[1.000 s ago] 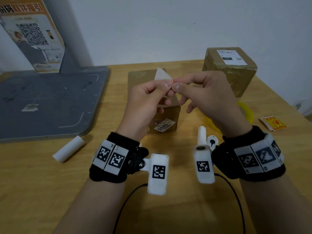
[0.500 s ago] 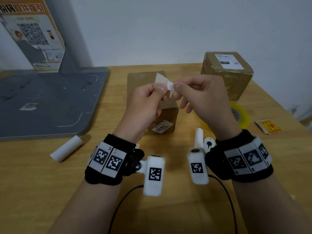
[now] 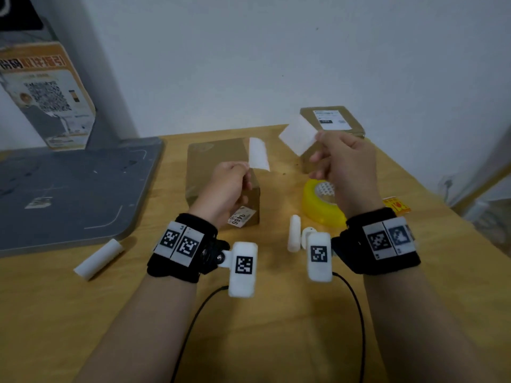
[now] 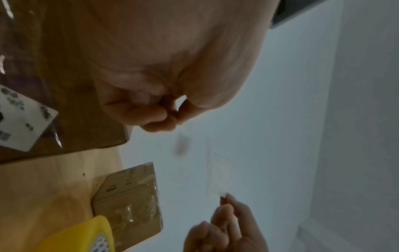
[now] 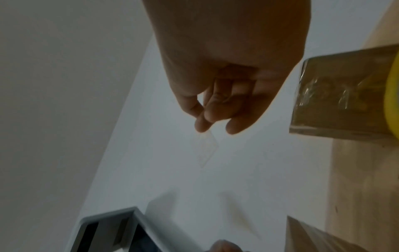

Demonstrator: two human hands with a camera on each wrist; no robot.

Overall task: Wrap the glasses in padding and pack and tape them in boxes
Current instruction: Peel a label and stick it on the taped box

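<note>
While the left hand (image 3: pixel 226 186) pinches a backing strip (image 3: pixel 258 154), the right hand (image 3: pixel 345 172) pinches a sticker (image 3: pixel 297 135)

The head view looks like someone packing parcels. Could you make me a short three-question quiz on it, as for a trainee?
1. True or false: the left hand and the right hand each pinch a separate white piece.
2. Which lies nearest the right hand's wrist?
A. the yellow tape roll
B. the white foam roll
C. the grey board
3. Fill in: the brown box below the left hand bears a side label reading ____.

Key
1. True: a white strip in the left, a white sheet in the right.
2. A
3. 9466
</note>
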